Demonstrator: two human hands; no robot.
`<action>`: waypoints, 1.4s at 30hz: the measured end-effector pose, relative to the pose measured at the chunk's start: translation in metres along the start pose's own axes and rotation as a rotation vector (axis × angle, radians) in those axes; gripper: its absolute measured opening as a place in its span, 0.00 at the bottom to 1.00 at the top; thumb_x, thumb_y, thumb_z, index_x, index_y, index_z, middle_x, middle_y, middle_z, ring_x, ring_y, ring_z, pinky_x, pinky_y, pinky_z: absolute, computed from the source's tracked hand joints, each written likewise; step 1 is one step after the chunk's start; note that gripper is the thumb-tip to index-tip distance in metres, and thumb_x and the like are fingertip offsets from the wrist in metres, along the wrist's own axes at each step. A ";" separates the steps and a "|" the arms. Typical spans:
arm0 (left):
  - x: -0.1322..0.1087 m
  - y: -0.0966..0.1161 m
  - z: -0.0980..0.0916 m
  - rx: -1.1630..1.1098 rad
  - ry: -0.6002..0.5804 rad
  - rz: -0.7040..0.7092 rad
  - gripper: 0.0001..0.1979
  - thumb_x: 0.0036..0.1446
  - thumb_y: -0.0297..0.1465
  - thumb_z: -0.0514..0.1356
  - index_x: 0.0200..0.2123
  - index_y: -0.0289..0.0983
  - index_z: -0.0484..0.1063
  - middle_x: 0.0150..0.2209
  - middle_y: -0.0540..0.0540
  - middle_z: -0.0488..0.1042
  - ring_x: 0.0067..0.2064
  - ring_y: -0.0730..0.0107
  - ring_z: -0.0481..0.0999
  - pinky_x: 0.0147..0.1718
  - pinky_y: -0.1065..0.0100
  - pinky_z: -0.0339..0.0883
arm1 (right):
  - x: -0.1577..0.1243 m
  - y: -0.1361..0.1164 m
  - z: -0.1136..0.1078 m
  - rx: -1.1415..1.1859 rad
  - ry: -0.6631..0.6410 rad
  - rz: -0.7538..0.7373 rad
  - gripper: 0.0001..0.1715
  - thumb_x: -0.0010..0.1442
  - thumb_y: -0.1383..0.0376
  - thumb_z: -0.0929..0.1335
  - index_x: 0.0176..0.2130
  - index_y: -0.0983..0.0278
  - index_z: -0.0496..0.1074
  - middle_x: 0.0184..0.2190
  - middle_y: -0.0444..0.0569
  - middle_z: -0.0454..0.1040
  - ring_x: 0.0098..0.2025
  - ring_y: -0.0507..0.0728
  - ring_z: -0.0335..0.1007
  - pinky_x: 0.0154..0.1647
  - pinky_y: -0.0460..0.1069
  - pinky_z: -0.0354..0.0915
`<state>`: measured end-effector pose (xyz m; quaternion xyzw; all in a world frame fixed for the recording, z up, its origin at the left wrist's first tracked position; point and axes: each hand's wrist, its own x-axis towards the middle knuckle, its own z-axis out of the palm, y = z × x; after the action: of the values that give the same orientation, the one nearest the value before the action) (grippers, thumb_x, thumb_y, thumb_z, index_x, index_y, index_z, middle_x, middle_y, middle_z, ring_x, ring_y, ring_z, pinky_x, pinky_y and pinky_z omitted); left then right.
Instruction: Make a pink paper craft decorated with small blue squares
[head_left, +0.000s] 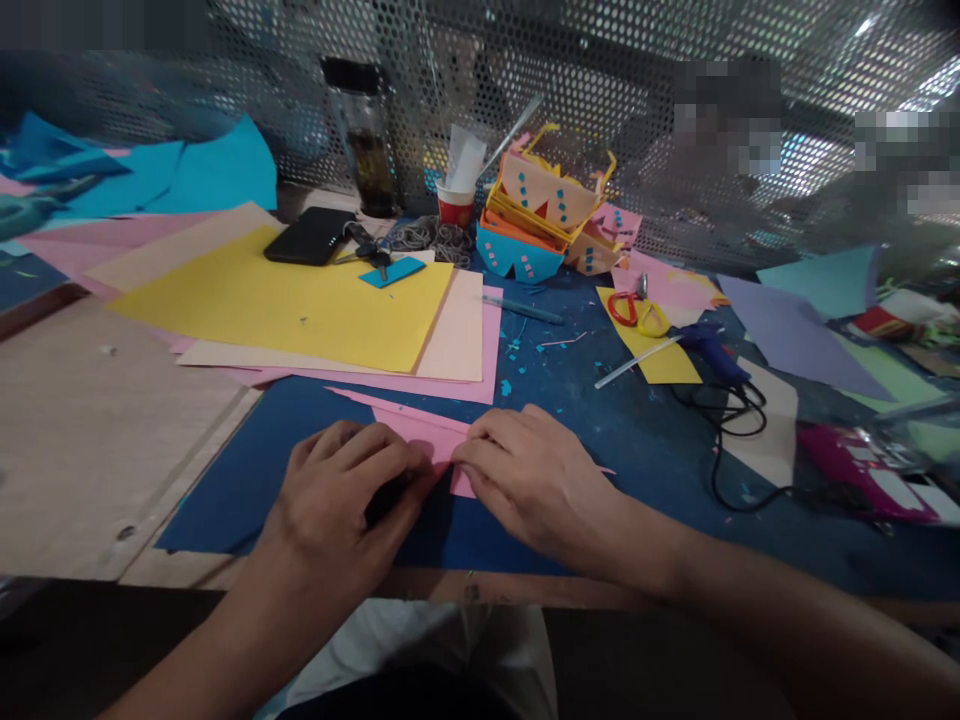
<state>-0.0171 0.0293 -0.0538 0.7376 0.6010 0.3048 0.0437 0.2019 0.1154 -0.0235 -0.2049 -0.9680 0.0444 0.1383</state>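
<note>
A piece of pink paper (424, 432) lies on the dark blue table covering (225, 480) near the front edge, partly folded, with a thin pointed strip at its far left. My left hand (341, 490) grips its near edge between thumb and fingers. Close beside it, my right hand (532, 480) pinches the same paper, fingertips almost touching those of the left. Both hands hide much of the paper. Beyond them lies a stack of sheets, with a yellow sheet (337, 310) on top of peach and pink ones.
Behind stand decorated paper crowns (540, 200), a red paper cup (455, 203) and a tall bottle (367, 150). A black wallet (309, 236) and keys (367, 245) rest on the stack. To the right are scissors (637, 312), a glue gun (712, 350) with its cord, and a magenta pouch (862, 470).
</note>
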 end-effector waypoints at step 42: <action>-0.001 0.013 -0.003 0.087 0.035 0.134 0.08 0.75 0.28 0.57 0.44 0.40 0.76 0.40 0.46 0.82 0.43 0.56 0.76 0.43 0.54 0.66 | 0.002 0.000 0.001 -0.016 -0.043 0.011 0.09 0.77 0.70 0.66 0.45 0.66 0.78 0.44 0.54 0.80 0.46 0.60 0.74 0.42 0.55 0.57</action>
<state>-0.0075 0.0238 -0.0468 0.7718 0.5638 0.2934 -0.0196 0.1996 0.1163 -0.0240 -0.2101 -0.9699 0.0420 0.1156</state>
